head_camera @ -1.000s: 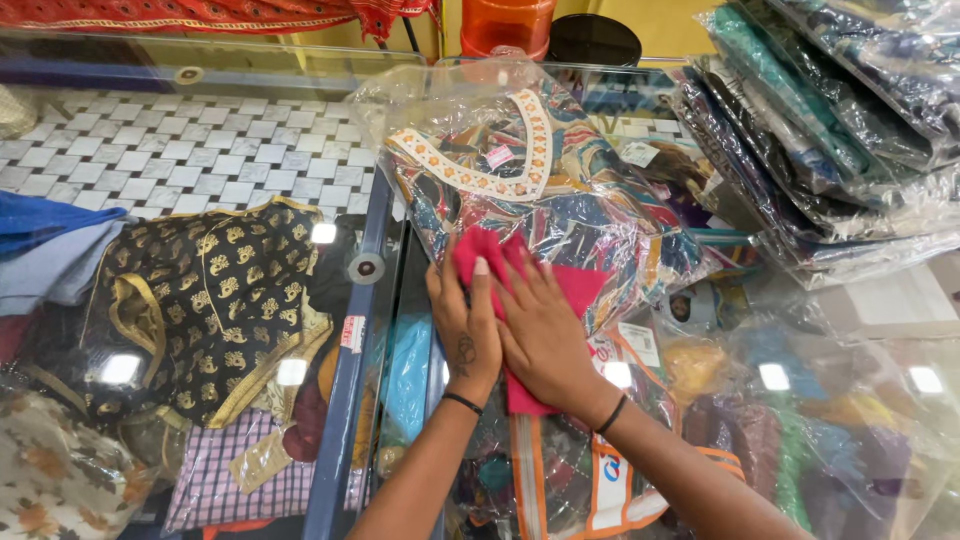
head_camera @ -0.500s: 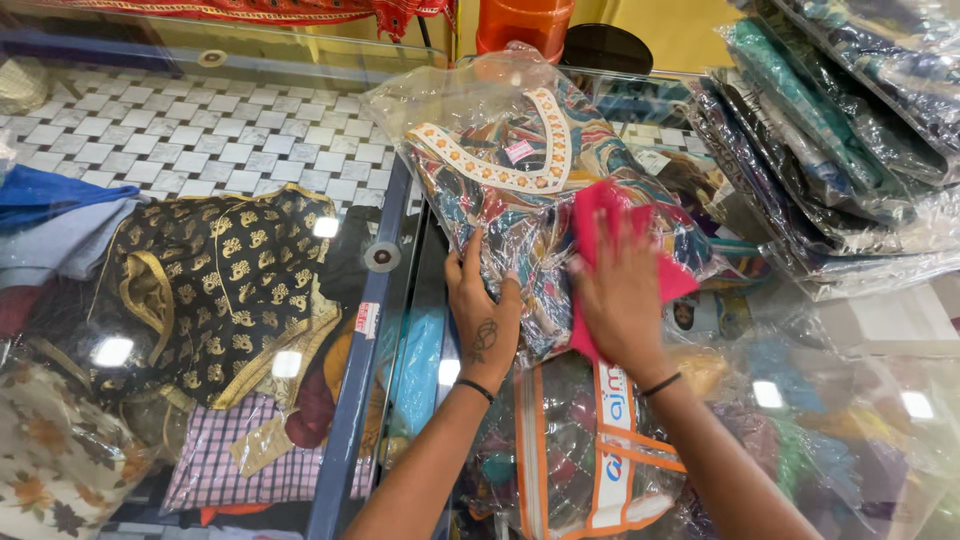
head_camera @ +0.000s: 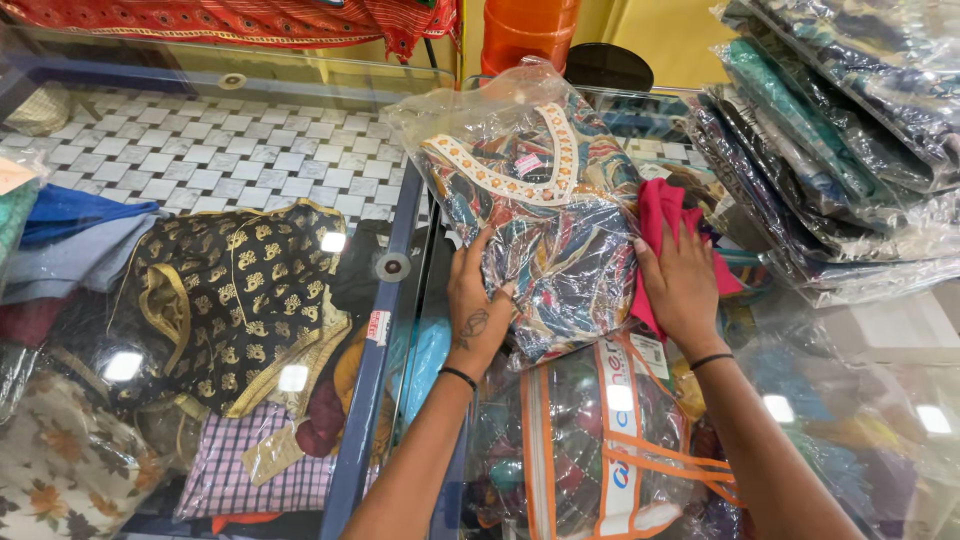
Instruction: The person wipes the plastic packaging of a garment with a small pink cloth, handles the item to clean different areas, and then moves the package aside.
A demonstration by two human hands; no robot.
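Note:
A printed garment in a clear plastic bag [head_camera: 540,210] lies on a glass display counter [head_camera: 300,120]. My left hand [head_camera: 478,300] presses on the bag's near left edge, fingers curled over the plastic. My right hand [head_camera: 682,285] lies flat on a pink cloth [head_camera: 662,215] that sits against the bag's right side. Both wrists wear a thin black band.
A stack of bagged garments [head_camera: 840,170] fills the right of the counter. Under the glass lie a black and gold garment [head_camera: 230,300], checked fabric [head_camera: 240,470] and a clear bag with orange trim [head_camera: 600,450]. An orange container [head_camera: 525,30] stands beyond the counter.
My right hand has slid the pink cloth from the middle of the bag to its right side. My left hand has stayed on the bag's near edge.

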